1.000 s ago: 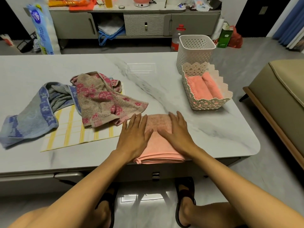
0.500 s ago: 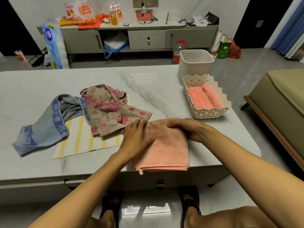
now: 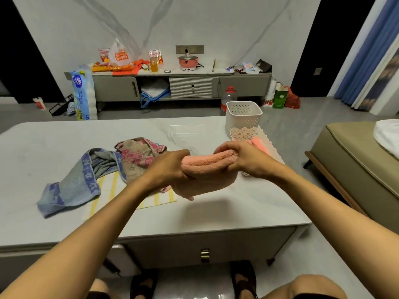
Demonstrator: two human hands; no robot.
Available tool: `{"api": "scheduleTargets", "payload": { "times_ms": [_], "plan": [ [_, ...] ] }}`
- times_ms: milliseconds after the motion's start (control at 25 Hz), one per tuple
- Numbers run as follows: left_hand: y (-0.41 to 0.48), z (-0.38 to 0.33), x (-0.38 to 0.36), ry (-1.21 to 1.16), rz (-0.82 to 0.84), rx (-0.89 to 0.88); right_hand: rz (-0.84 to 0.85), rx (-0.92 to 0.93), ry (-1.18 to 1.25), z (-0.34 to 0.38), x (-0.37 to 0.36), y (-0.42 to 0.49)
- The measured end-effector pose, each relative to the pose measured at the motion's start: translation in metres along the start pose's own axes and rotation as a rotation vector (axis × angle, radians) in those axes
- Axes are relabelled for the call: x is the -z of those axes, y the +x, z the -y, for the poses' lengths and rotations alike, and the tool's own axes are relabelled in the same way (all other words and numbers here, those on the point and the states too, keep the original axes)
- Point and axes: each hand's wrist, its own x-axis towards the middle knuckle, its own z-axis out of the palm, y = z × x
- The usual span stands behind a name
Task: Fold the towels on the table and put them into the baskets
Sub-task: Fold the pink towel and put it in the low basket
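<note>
A folded pink towel (image 3: 207, 171) hangs in the air above the table (image 3: 248, 210). My left hand (image 3: 170, 167) grips its left end and my right hand (image 3: 239, 158) grips its right end. Behind my right hand stands a low lace-edged basket (image 3: 244, 133) with folded pink towels (image 3: 260, 145) in it, partly hidden. A taller white perforated basket (image 3: 244, 114) stands just behind that. On the left of the table lie a crumpled blue-grey towel (image 3: 79, 182), a brown towel with pink flowers (image 3: 138, 158) and a flat yellow-striped cloth (image 3: 112, 190).
A clear plastic lid (image 3: 186, 130) lies at the table's far middle. A tan sofa (image 3: 356, 160) stands to the right. A grey cabinet (image 3: 183, 85) with clutter lines the far wall, a tissue pack (image 3: 83, 93) beside it. My feet are under the table's near edge.
The pink towel lay flat on the table under both hands; both hands have now gripped its ends and lifted it off the table toward the baskets. The camera has tilted up.
</note>
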Motion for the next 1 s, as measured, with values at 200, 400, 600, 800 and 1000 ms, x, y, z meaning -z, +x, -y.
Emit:
{"api": "scheduleTargets", "payload": {
  "times_ms": [200, 400, 600, 800, 1000],
  "plan": [
    [-0.013, -0.021, 0.005, 0.263, -0.154, -0.144, 0.002, 0.078, -0.590, 0.012, -0.024, -0.017],
    [-0.022, -0.028, 0.012, -0.039, -0.154, -0.102, -0.147, 0.062, -0.434, 0.014, -0.020, -0.024],
    [-0.024, -0.023, 0.001, -0.344, -0.132, 0.054, -0.077, -0.058, -0.445, 0.012, -0.007, -0.024],
    [-0.030, -0.046, -0.011, -0.514, -0.297, 0.331, -0.273, -0.256, -0.371, 0.000, -0.005, -0.025],
    [-0.022, -0.078, -0.023, -1.455, 0.098, 0.512, -0.240, 0.026, -0.399, 0.017, -0.039, -0.033]
  ]
}}
